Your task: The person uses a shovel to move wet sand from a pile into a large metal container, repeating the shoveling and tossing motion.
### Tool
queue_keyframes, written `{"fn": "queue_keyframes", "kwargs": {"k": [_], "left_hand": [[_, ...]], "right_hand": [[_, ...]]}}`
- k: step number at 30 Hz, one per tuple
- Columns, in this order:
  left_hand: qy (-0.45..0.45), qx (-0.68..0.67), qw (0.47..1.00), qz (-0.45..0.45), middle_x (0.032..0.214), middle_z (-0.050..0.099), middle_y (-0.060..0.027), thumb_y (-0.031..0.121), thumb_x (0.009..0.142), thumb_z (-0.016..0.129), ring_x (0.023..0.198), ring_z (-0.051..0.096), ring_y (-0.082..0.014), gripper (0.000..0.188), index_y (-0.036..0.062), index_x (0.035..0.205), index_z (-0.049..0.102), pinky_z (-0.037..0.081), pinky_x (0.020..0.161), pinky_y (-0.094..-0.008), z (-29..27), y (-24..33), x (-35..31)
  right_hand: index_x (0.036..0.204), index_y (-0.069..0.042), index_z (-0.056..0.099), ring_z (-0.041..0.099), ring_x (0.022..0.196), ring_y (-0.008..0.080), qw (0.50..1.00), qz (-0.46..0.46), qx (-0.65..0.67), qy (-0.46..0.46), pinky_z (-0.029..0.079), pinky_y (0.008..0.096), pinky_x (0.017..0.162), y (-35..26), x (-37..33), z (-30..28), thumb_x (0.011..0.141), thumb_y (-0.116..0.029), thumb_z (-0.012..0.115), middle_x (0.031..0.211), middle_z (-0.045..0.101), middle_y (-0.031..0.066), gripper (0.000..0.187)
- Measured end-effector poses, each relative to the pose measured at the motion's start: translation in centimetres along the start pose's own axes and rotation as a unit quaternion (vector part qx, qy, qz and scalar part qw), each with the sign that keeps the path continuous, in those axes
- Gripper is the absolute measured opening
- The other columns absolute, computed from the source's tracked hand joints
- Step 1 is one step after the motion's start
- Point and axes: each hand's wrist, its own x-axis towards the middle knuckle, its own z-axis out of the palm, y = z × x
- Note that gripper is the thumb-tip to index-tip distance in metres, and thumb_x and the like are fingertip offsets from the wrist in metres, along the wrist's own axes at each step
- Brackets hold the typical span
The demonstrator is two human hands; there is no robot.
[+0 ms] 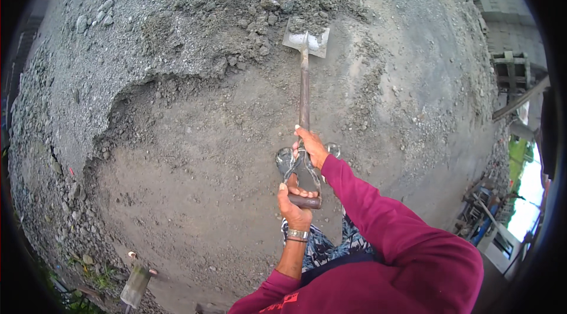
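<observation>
I hold a shovel with a long wooden shaft, pointing away from me. Its flat metal blade is pushed against a ridge of loose gravel, and some dark gravel lies over the blade's far edge. My left hand, with a watch on the wrist, is closed round the crossbar of the D-shaped handle. Farther up, my right hand grips the lower shaft, just above the forked part of the handle. My feet stand below the handle, partly hidden by it and my hands.
Dug, flatter ground spreads to the left, bounded by a raised gravel edge. Larger stones lie at the far left. A second shovel's blade shows at lower left. Wooden planks and clutter line the right side.
</observation>
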Motion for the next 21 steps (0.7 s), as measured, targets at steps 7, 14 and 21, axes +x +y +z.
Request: {"fn": "queue_keyframes", "kwargs": {"k": [7, 14, 21], "left_hand": [[0.007, 0.017, 1.000, 0.019, 0.054, 0.048, -0.0039, 0.054, 0.091, 0.048, 0.051, 0.049, -0.0219, 0.050, 0.0124, 0.063, 0.048, 0.047, 0.060, -0.0436, 1.4, 0.0, -0.8], [0.000, 0.004, 0.998, 0.066, 0.051, 0.045, -0.0028, 0.050, 0.091, 0.049, 0.044, 0.047, -0.0206, 0.046, 0.0135, 0.063, 0.045, 0.046, 0.049, -0.0396, 13.8, -0.8, 7.8], [-0.005, 0.008, 0.996, 0.089, 0.053, 0.043, -0.0023, 0.047, 0.089, 0.055, 0.045, 0.043, -0.0183, 0.042, 0.0138, 0.066, 0.043, 0.043, 0.048, -0.0368, 29.0, 3.0, 16.2]], "right_hand": [[0.107, -0.006, 0.048, 0.057, 0.046, 0.0222, 0.998, 0.019, -0.038, 0.040, 0.048, 0.0334, 0.040, -0.9, -1.4, 0.5, 0.087, -0.044, 0.065, 0.071, 0.058, 0.0132, 0.047], [0.096, -0.001, 0.051, 0.059, 0.049, 0.0239, 0.998, -0.005, -0.054, 0.019, 0.050, 0.0357, 0.042, -15.2, 6.3, 2.8, 0.088, -0.038, 0.063, 0.072, 0.059, 0.0146, 0.040], [0.096, 0.002, 0.053, 0.059, 0.049, 0.0260, 0.999, -0.003, -0.042, 0.003, 0.052, 0.0390, 0.044, -28.4, 16.8, 7.5, 0.088, -0.036, 0.064, 0.073, 0.060, 0.0150, 0.040]]}}
